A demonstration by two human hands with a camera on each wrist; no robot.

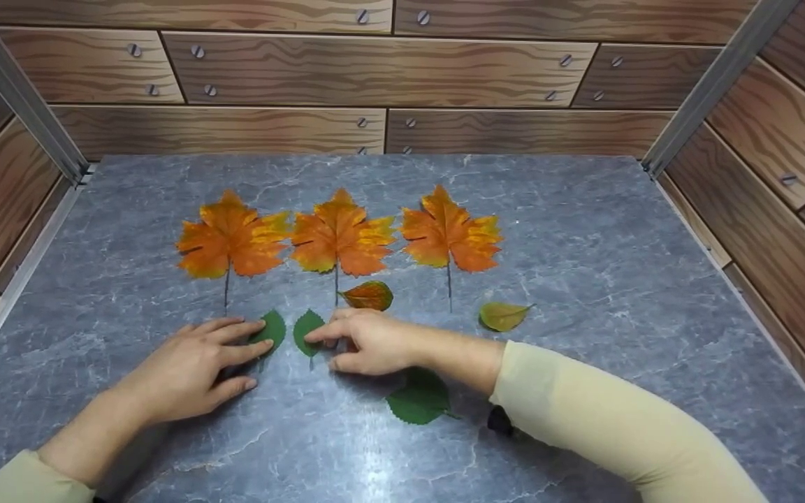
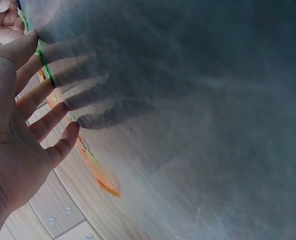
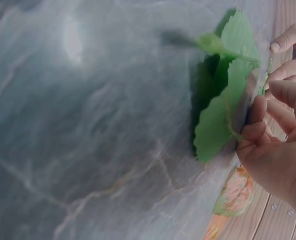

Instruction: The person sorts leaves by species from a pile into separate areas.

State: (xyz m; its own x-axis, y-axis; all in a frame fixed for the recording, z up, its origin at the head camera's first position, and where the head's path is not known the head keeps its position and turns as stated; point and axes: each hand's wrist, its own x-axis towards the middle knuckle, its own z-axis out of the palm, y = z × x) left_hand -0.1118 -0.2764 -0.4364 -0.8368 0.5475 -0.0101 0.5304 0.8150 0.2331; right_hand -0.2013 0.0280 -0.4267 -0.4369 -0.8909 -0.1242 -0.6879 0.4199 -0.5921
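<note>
Two small green leaves lie side by side on the table. My left hand rests two outstretched fingertips on the left green leaf; its fingers are spread in the left wrist view. With an extended index finger, my right hand touches the right green leaf, its other fingers bent underneath. Below the right wrist lies a larger green leaf, which stands up off the surface in the right wrist view. Just above the right hand is a reddish-green leaf.
Three orange maple leaves, left, middle and right, lie in a row with stems toward me. A yellow-green leaf is beyond the right forearm. Wood-patterned walls border the grey marbled table.
</note>
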